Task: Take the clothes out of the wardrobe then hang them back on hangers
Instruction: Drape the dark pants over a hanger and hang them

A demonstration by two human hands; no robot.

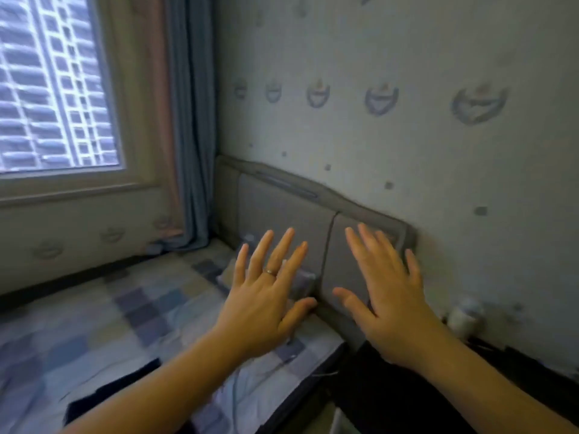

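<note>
Clothes: one dark piece lies flat on the checked bed, partly hidden by the left forearm. Behind the bed are the patterned wall, the window with a blue curtain, and the grey headboard. The left hand and the right hand are spread wide before the headboard, fingers straight, holding nothing; the left wears a ring.
</note>
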